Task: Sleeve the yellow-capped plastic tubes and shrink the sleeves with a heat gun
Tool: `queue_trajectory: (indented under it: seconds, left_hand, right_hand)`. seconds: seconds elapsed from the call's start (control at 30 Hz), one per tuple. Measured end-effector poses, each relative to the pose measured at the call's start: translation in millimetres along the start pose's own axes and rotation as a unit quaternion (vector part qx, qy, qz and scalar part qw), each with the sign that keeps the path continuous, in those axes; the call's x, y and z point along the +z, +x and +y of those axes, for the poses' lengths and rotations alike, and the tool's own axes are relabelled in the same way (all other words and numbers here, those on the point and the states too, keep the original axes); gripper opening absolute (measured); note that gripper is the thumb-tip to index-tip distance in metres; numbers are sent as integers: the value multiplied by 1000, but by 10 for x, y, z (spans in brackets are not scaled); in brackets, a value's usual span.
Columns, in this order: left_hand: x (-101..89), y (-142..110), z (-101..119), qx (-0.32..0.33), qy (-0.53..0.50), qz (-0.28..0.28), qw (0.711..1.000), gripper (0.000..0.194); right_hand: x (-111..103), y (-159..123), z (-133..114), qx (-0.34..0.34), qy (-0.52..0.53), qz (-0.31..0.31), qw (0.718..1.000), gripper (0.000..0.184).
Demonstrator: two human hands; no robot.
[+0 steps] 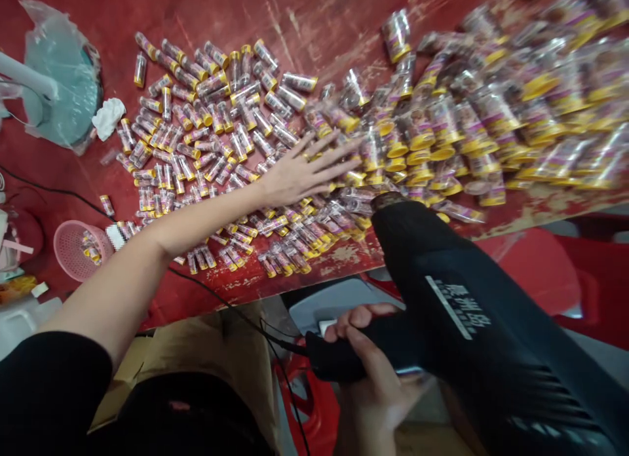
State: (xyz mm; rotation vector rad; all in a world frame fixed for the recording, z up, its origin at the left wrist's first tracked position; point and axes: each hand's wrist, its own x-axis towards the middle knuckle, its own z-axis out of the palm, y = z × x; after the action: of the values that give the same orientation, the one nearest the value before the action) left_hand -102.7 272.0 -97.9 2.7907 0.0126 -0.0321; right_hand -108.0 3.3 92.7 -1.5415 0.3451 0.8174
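Note:
My left hand [299, 171] reaches across the red table [314, 23], fingers spread flat on a heap of small yellow-capped tubes [216, 135] with purple and silver labels. It holds nothing. My right hand [373, 384] grips the handle of a large black heat gun [466, 312] low in the view. The gun's nozzle points at the tubes by the table's near edge, just right of my left fingertips. A bigger, blurred pile of tubes [491, 115] fills the right side.
A pink basket [73, 246] with a few tubes sits at the left edge. A plastic-covered fan base [63, 89] and crumpled white paper [108, 115] lie at far left. A black cord [236, 308] trails over a cardboard box [230, 351]. Red plastic stools [540, 266] stand below.

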Motion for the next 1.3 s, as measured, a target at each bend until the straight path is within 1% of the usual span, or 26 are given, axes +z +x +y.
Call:
queue_trajectory:
  seconds: [0.07,0.17,0.27,0.33,0.37,0.43,0.47,0.53,0.57,0.63,0.7,0.73,0.8,0.87,1.0,1.1,1.13,1.2,1.3]
  left_hand:
    - [-16,2,-234,-6,2,-13,1000,72]
    - [-55,-157,-549,-26,-1,-20,999,81]
    - [-113,-474,-833,-89,-15,-11,996,83]
    - [-162,-739,-986,-139,-23,16,990,80]
    - [-186,-864,-1034,-165,-24,38,985,79]
    - [-220,-1045,-1041,-214,-17,93,972,74]
    - [-224,-1079,-992,-232,-9,119,965,73]
    - [-195,-1010,-799,-237,5,144,961,71]
    - [-165,-914,-673,-216,11,133,967,71]
    - [-88,-662,-430,-136,8,63,989,69]
    - [-23,-443,-283,-81,6,6,997,63]
    - [-1,-384,-262,-75,5,-9,997,60]
    - [17,-395,-327,-93,4,-16,995,57]
    - [7,-551,-497,-128,1,-8,992,56]
    - [-83,-1017,-922,-167,-28,23,985,62]
    - [-183,-1342,-1112,-200,-42,52,978,66]
    - [-213,-1441,-1129,-217,-43,65,973,66]
    - [-257,-1622,-1091,-253,-46,96,962,67]
    - [-270,-1798,-891,-290,-55,131,947,70]
  right_hand:
    - [22,61,0,10,-6,-14,1000,40]
    - [84,155,10,18,-10,-47,999,39]
    - [155,212,4,25,-24,-67,997,41]
    - [195,218,-8,31,-42,-84,995,42]
    - [212,215,-14,32,-51,-93,994,42]
    - [248,207,-20,26,-60,-104,992,41]
    - [268,205,-20,19,-60,-103,993,41]
    - [311,209,-17,2,-51,-100,994,38]
    - [333,212,-16,-8,-44,-100,994,37]
    - [373,217,-24,-29,-33,-98,994,36]
    - [400,214,-44,-38,-31,-96,994,36]
    - [406,210,-55,-35,-34,-95,994,37]
    - [409,202,-70,-24,-42,-94,994,37]
    - [408,199,-66,-16,-53,-98,994,37]
    - [433,195,-7,9,-72,-109,991,40]
    - [471,151,50,44,-78,-144,986,41]
    - [485,130,69,49,-78,-153,984,40]
    - [521,92,102,49,-83,-158,983,39]
    - [624,97,139,40,-102,-174,979,39]
